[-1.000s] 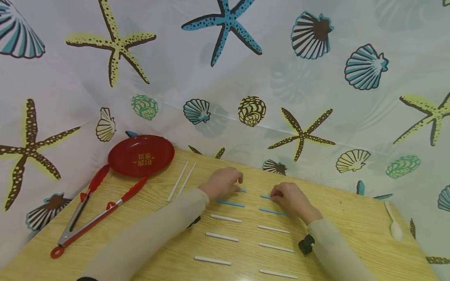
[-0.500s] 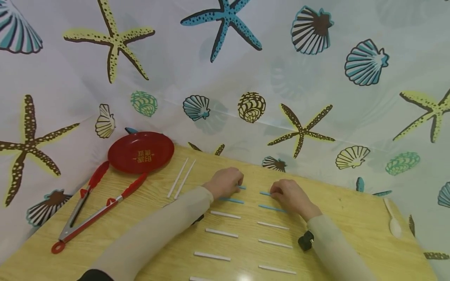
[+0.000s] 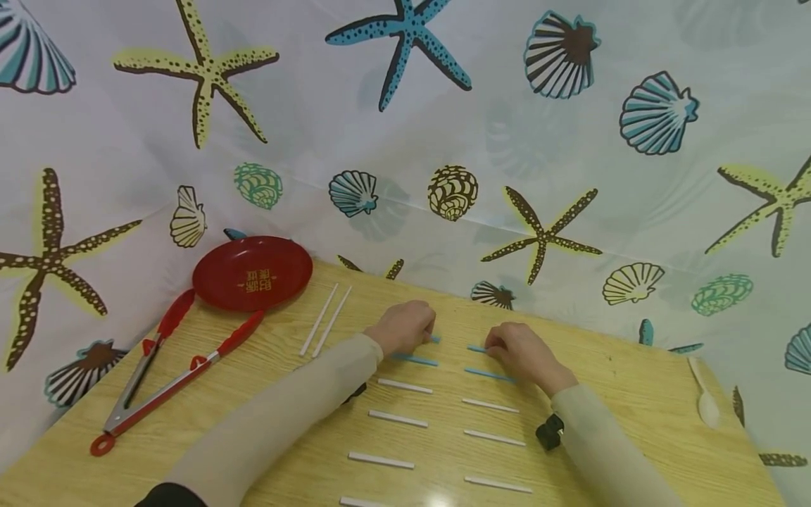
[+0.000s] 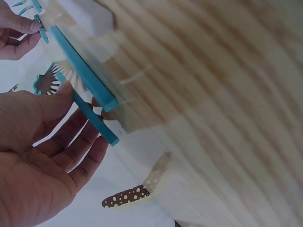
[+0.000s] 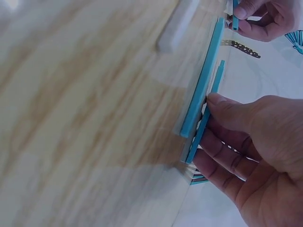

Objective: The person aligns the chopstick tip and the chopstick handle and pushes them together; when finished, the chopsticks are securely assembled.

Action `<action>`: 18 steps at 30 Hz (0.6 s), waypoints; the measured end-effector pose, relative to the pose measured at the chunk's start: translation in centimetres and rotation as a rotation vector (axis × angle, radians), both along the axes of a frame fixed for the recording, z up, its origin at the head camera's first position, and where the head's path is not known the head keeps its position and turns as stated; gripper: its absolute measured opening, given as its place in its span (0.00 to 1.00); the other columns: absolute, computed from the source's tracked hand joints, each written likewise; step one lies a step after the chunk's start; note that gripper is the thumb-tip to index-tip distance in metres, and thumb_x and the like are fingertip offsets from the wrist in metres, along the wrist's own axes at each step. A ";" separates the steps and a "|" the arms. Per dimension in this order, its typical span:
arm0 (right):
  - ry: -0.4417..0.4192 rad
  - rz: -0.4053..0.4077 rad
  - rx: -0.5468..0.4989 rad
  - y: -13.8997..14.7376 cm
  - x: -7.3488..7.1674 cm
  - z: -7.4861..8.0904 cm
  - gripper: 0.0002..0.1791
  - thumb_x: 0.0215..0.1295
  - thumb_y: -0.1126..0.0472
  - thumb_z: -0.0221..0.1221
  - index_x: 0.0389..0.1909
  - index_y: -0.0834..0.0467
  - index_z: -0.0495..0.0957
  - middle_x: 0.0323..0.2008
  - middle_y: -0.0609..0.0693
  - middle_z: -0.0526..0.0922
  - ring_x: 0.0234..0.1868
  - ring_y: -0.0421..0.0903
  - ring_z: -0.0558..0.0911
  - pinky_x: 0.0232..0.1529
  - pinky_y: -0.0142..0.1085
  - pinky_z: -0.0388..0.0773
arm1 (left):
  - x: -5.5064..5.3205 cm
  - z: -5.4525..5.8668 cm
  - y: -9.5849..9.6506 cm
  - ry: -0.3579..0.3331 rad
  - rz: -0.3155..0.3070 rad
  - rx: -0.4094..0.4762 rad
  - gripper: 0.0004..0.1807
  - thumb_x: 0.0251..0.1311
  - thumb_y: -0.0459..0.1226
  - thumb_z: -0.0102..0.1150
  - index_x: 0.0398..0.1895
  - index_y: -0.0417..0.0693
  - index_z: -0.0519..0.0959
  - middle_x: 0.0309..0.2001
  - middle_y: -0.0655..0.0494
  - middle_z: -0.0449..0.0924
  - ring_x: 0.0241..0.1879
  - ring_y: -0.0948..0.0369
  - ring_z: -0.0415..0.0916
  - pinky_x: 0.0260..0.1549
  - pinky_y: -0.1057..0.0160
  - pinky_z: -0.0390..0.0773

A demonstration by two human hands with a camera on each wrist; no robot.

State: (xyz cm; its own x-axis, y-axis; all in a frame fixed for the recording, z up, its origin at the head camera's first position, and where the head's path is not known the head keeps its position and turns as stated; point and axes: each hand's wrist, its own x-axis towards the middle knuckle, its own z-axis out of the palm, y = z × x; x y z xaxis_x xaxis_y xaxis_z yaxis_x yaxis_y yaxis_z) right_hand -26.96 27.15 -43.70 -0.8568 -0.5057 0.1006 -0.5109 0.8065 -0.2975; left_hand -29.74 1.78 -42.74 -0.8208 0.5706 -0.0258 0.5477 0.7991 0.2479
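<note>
In the left wrist view, my left hand (image 4: 45, 151) pinches a thin blue stick (image 4: 97, 120) between thumb and fingers, close over the wooden table. A second blue stick (image 4: 84, 70) lies alongside it. On the right side, my right hand (image 5: 267, 142) holds another slim blue stick (image 5: 202, 126) the same way, its thumb on the near face. Parallel to that one lies a further blue stick (image 5: 203, 78). The head view has the left hand (image 3: 403, 327) and right hand (image 3: 524, 355) facing each other at the far ends of two columns of sticks.
Rows of white sticks (image 3: 398, 418) continue both columns toward me. Two more white sticks (image 3: 319, 320) lie left of the left hand. A red plate (image 3: 253, 274) and red-tipped tongs (image 3: 171, 384) are at the left, a pale spoon (image 3: 707, 408) far right. Patterned cloth (image 3: 405, 141) hangs behind the table.
The head view has tilted down slightly. My left hand has shifted a little toward me over the table; the right hand stays nearly still on its blue stick.
</note>
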 end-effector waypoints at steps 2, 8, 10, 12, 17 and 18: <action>0.006 -0.009 -0.004 0.0 0.0 0.0 0.01 0.66 0.66 0.64 0.34 0.59 0.83 0.32 0.47 0.81 0.33 0.43 0.79 0.37 0.40 0.78 | -0.1 0.2 -0.2 0.002 0.004 0.020 0.06 0.68 0.36 0.61 0.32 0.49 0.76 0.31 0.60 0.75 0.32 0.63 0.74 0.33 0.64 0.77; 0.018 -0.065 -0.022 0.0 0.1 0.3 0.02 0.72 0.64 0.58 0.42 0.58 0.77 0.33 0.48 0.82 0.32 0.44 0.79 0.35 0.42 0.77 | -0.6 0.6 -0.7 0.029 0.001 0.102 0.05 0.67 0.38 0.61 0.39 0.49 0.75 0.29 0.60 0.77 0.28 0.63 0.75 0.30 0.64 0.76; 0.010 -0.062 -0.021 0.1 0.1 0.5 0.03 0.71 0.65 0.59 0.43 0.57 0.78 0.33 0.49 0.83 0.31 0.45 0.80 0.35 0.43 0.78 | -0.8 0.6 -0.9 0.023 -0.001 0.123 0.07 0.65 0.38 0.63 0.43 0.48 0.78 0.31 0.60 0.80 0.30 0.62 0.77 0.31 0.63 0.77; 0.001 -0.062 -0.009 0.2 0.2 0.7 0.06 0.69 0.66 0.61 0.44 0.56 0.81 0.33 0.49 0.84 0.33 0.45 0.81 0.36 0.43 0.79 | -1.0 0.8 -1.0 0.028 -0.007 0.131 0.11 0.63 0.38 0.66 0.47 0.46 0.81 0.35 0.58 0.83 0.33 0.62 0.79 0.34 0.62 0.78; 0.029 -0.092 0.061 0.3 0.2 1.1 0.10 0.66 0.67 0.64 0.45 0.55 0.86 0.40 0.49 0.86 0.40 0.49 0.84 0.41 0.45 0.81 | -1.5 1.1 -1.4 0.107 -0.026 0.091 0.10 0.61 0.38 0.68 0.44 0.47 0.86 0.42 0.55 0.85 0.40 0.59 0.82 0.41 0.59 0.80; 0.043 -0.099 0.070 0.4 0.1 1.2 0.10 0.66 0.67 0.63 0.45 0.55 0.86 0.40 0.50 0.86 0.40 0.49 0.84 0.41 0.45 0.81 | -1.5 1.2 -1.5 0.123 -0.028 0.084 0.09 0.61 0.38 0.68 0.43 0.48 0.87 0.42 0.56 0.85 0.40 0.59 0.82 0.42 0.58 0.80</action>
